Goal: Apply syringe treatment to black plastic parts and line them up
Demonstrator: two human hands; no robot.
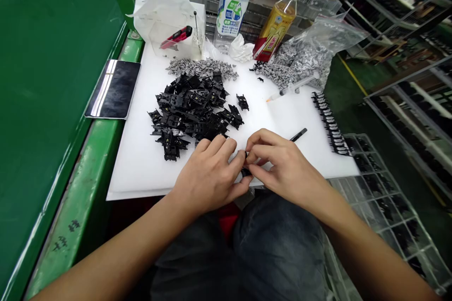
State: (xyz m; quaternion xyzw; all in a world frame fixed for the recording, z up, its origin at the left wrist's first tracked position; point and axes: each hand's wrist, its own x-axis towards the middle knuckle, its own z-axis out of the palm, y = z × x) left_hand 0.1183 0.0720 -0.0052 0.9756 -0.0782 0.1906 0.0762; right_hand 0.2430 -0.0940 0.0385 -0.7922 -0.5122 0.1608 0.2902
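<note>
My left hand [213,171] and my right hand [282,162] meet over the near edge of the white board [141,174]. Between their fingertips is a small black plastic part [246,172], mostly covered by the fingers. Both hands are closed on it, thumbs and forefingers pinching. Just beyond my left hand lies a heap of black plastic parts [194,108], with a single black part [242,102] lying apart at its right. A thin black tool [298,135], perhaps tweezers or a pen, sticks out behind my right hand.
Small grey pieces [201,68] lie behind the heap; more fill a clear bag [307,56]. A syringe [293,86], water bottle [231,9], drink bottle [277,23] and red cutter [176,37] stand or lie around. Left is a tablet [115,89]; right, a row of black parts [330,124] and a divided tray [388,197].
</note>
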